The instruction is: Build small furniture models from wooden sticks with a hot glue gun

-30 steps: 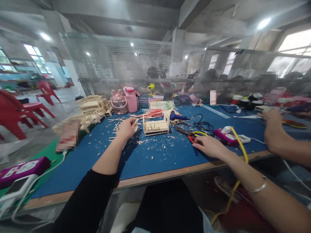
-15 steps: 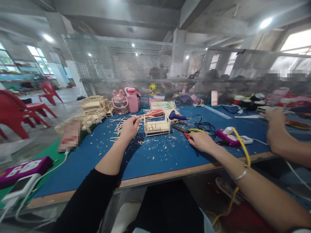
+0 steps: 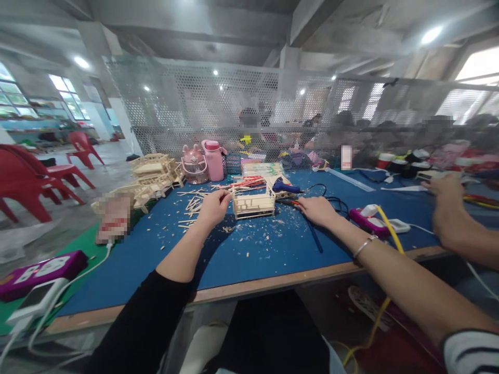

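Note:
A small open frame of pale wooden sticks (image 3: 254,206) stands on the blue table mat. My left hand (image 3: 215,208) is at its left side, fingers pinched together; whatever sits between the fingertips is hidden. On the other side, my right hand (image 3: 317,210) is closed over the handles of pliers (image 3: 287,202), whose dark jaws point left towards the frame. A blue and black glue gun (image 3: 286,186) lies just behind them. Below my right hand lies a thin dark blue rod-like thing (image 3: 315,238) that I cannot identify.
Loose sticks (image 3: 193,205) and scraps litter the mat. Stacked wooden models (image 3: 156,171), a pink bottle (image 3: 214,161) and a phone (image 3: 115,218) are on the left. A purple power strip (image 3: 370,222) with a yellow cable is on the right, near another person's hand (image 3: 446,200).
My right hand has moved slightly up and left, bringing the pliers' handles closer to the glue gun. My left hand has shifted slightly right, against the frame's left side.

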Action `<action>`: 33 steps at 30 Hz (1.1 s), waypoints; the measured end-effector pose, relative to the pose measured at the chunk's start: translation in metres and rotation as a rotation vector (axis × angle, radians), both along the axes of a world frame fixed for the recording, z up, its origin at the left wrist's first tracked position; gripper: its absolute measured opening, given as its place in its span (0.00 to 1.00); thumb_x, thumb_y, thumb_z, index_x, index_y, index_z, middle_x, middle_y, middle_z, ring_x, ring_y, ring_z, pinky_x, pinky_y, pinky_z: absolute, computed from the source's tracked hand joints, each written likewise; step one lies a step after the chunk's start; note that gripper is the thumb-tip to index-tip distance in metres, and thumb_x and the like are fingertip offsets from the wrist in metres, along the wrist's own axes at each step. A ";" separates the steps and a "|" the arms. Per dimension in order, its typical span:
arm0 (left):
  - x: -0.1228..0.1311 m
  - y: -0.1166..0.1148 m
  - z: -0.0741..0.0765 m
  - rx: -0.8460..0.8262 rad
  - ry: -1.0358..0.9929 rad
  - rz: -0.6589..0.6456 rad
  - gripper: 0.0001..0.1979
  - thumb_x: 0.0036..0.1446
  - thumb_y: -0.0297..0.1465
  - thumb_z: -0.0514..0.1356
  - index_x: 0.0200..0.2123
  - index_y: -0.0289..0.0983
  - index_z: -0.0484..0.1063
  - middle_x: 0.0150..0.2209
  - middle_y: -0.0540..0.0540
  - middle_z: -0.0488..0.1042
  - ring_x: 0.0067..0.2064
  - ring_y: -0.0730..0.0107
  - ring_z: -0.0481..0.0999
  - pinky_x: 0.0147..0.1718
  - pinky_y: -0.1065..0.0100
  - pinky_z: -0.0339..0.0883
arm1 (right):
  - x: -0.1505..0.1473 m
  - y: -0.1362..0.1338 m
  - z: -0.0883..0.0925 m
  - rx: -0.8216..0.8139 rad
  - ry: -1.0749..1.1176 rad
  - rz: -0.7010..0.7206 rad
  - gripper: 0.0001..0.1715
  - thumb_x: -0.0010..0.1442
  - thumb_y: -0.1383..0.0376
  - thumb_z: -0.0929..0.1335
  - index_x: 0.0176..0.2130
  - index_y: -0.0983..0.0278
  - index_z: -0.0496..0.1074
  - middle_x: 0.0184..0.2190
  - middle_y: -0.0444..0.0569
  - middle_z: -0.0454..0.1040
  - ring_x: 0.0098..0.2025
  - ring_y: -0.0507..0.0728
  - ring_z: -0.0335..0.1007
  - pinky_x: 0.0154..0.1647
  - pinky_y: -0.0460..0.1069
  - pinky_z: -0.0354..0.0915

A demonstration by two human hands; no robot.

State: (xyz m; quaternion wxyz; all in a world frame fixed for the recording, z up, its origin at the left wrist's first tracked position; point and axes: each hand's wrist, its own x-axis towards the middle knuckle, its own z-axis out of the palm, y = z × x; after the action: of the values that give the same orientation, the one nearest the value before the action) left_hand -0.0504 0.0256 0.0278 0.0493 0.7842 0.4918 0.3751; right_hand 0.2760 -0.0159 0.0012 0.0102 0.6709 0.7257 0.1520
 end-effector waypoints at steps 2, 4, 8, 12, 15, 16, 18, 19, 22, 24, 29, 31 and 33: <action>0.000 0.000 -0.001 0.002 -0.005 -0.008 0.14 0.58 0.37 0.50 0.34 0.36 0.72 0.32 0.46 0.76 0.32 0.69 0.69 0.36 0.70 0.61 | 0.008 0.006 -0.001 -0.003 0.006 -0.003 0.20 0.65 0.58 0.55 0.46 0.63 0.68 0.44 0.56 0.73 0.46 0.60 0.69 0.40 0.51 0.59; 0.000 0.001 -0.001 0.002 -0.014 -0.016 0.15 0.58 0.38 0.50 0.34 0.36 0.72 0.32 0.46 0.76 0.32 0.69 0.69 0.36 0.70 0.61 | 0.010 0.002 -0.003 0.061 0.022 -0.032 0.18 0.63 0.58 0.58 0.47 0.63 0.68 0.46 0.56 0.72 0.48 0.61 0.67 0.40 0.51 0.58; 0.000 0.002 -0.001 0.000 -0.004 -0.013 0.16 0.58 0.39 0.48 0.33 0.36 0.71 0.31 0.46 0.75 0.32 0.68 0.69 0.34 0.70 0.60 | -0.002 -0.025 -0.008 0.205 0.137 -0.064 0.20 0.61 0.53 0.59 0.42 0.64 0.68 0.40 0.55 0.73 0.41 0.60 0.68 0.35 0.49 0.58; 0.002 0.001 -0.001 0.027 -0.026 -0.006 0.16 0.59 0.39 0.47 0.32 0.36 0.70 0.31 0.46 0.74 0.32 0.68 0.69 0.34 0.69 0.59 | -0.013 -0.034 -0.006 0.080 0.251 -0.047 0.19 0.61 0.51 0.59 0.35 0.63 0.69 0.34 0.50 0.74 0.35 0.57 0.69 0.31 0.47 0.56; 0.003 0.000 -0.001 0.032 -0.048 0.006 0.16 0.59 0.39 0.47 0.32 0.36 0.70 0.30 0.47 0.73 0.32 0.68 0.69 0.34 0.69 0.59 | -0.014 -0.011 0.002 0.223 0.219 0.019 0.15 0.62 0.60 0.59 0.40 0.64 0.69 0.41 0.55 0.73 0.43 0.58 0.67 0.39 0.48 0.58; 0.003 0.000 -0.001 0.029 -0.048 0.008 0.16 0.59 0.39 0.47 0.33 0.36 0.70 0.30 0.47 0.74 0.32 0.69 0.69 0.34 0.69 0.60 | -0.014 0.000 0.005 0.275 0.196 0.034 0.15 0.62 0.62 0.58 0.42 0.66 0.69 0.43 0.57 0.72 0.46 0.59 0.65 0.43 0.49 0.57; 0.002 -0.001 -0.001 0.020 -0.041 0.003 0.16 0.59 0.39 0.47 0.33 0.36 0.70 0.31 0.47 0.74 0.32 0.69 0.69 0.34 0.70 0.59 | -0.014 0.024 0.010 0.346 0.153 0.035 0.17 0.61 0.65 0.59 0.48 0.67 0.67 0.49 0.60 0.69 0.53 0.62 0.60 0.50 0.53 0.54; 0.002 -0.001 -0.001 0.017 -0.040 -0.001 0.16 0.59 0.39 0.47 0.33 0.36 0.70 0.31 0.47 0.74 0.32 0.69 0.69 0.33 0.70 0.59 | -0.013 0.035 0.012 0.351 0.148 0.010 0.19 0.60 0.65 0.60 0.51 0.67 0.65 0.51 0.61 0.67 0.55 0.63 0.57 0.53 0.55 0.53; 0.001 -0.001 -0.001 0.017 -0.044 -0.011 0.16 0.59 0.39 0.47 0.32 0.36 0.70 0.30 0.47 0.74 0.31 0.69 0.69 0.32 0.70 0.59 | -0.006 0.060 0.016 0.182 0.196 -0.070 0.19 0.59 0.64 0.62 0.50 0.64 0.67 0.49 0.58 0.71 0.53 0.63 0.62 0.52 0.57 0.54; 0.001 -0.001 -0.001 0.022 -0.054 -0.011 0.16 0.59 0.40 0.47 0.32 0.36 0.70 0.30 0.48 0.74 0.31 0.70 0.69 0.32 0.70 0.59 | 0.003 0.070 0.016 0.073 0.224 -0.070 0.18 0.59 0.62 0.62 0.49 0.61 0.68 0.46 0.55 0.73 0.48 0.60 0.67 0.46 0.53 0.58; 0.003 -0.002 -0.001 0.033 -0.061 -0.005 0.15 0.59 0.39 0.48 0.32 0.36 0.70 0.30 0.47 0.73 0.32 0.69 0.69 0.32 0.70 0.58 | 0.026 0.078 0.008 0.067 0.291 -0.055 0.20 0.61 0.58 0.60 0.51 0.62 0.66 0.48 0.54 0.72 0.46 0.58 0.68 0.40 0.48 0.59; 0.004 -0.003 -0.001 0.038 -0.058 -0.009 0.15 0.59 0.38 0.48 0.31 0.36 0.70 0.29 0.47 0.73 0.32 0.69 0.69 0.32 0.70 0.58 | 0.029 0.078 0.005 0.066 0.313 -0.053 0.20 0.61 0.61 0.61 0.52 0.62 0.65 0.48 0.54 0.71 0.47 0.58 0.68 0.42 0.48 0.59; 0.005 -0.004 0.000 0.043 -0.060 -0.012 0.15 0.59 0.38 0.48 0.31 0.36 0.70 0.29 0.47 0.73 0.32 0.69 0.69 0.32 0.69 0.58 | 0.026 0.074 0.006 0.093 0.296 -0.055 0.23 0.60 0.62 0.62 0.54 0.63 0.63 0.50 0.55 0.70 0.48 0.58 0.66 0.44 0.48 0.59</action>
State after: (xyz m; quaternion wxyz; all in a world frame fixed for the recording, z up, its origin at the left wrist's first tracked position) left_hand -0.0455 0.0214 0.0275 0.0492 0.7764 0.4772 0.4087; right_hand 0.3017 0.0584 0.0073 -0.1239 0.7053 0.6928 0.0847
